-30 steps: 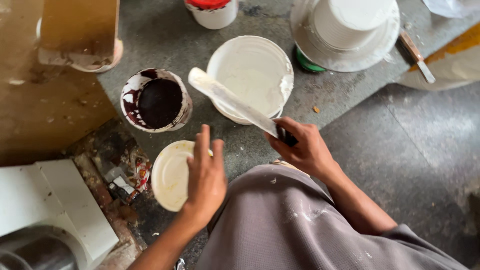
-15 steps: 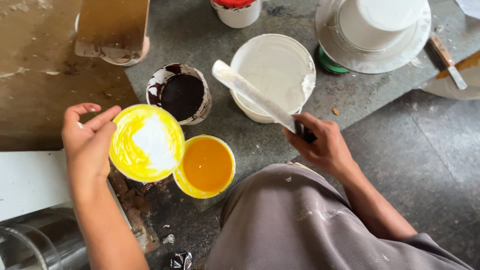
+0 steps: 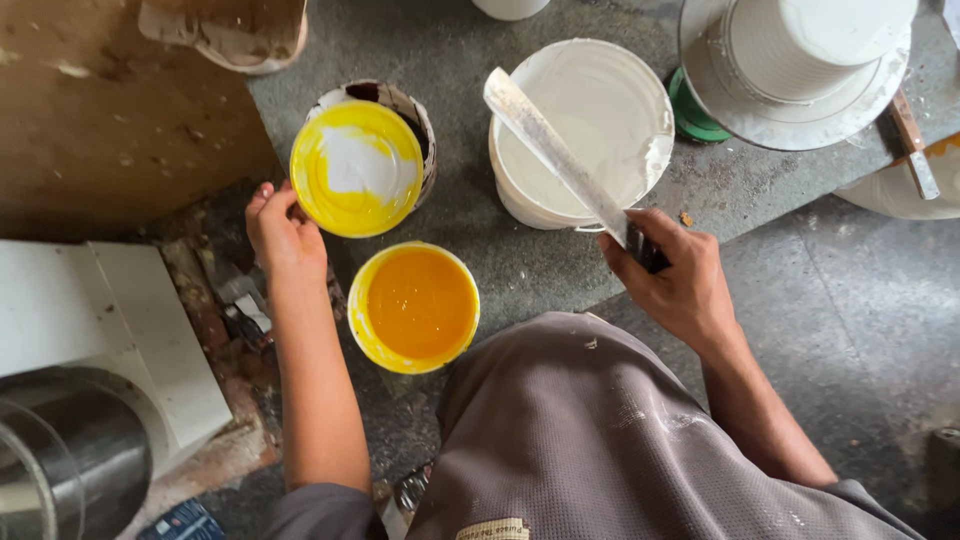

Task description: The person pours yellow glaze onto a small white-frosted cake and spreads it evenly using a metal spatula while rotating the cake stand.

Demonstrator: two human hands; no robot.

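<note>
An open can of orange-yellow paint stands on the grey floor in front of my knee. Its yellow lid, smeared white in the middle, lies on top of a can of dark paint. My left hand is at the lid's lower left edge with its fingers loosely curled and nothing in them. My right hand grips the dark handle of a flat stirring blade coated in white. The blade lies slanted over a bucket of white paint.
An upturned white bucket sits on a wide white lid at top right, with a green lid and a putty knife beside it. A brown board, a white box and a metal cylinder fill the left.
My left hand took the lid off the orange-yellow can, carried it up and to the right, and set it on the dark paint can. The right hand kept hold of the blade.
</note>
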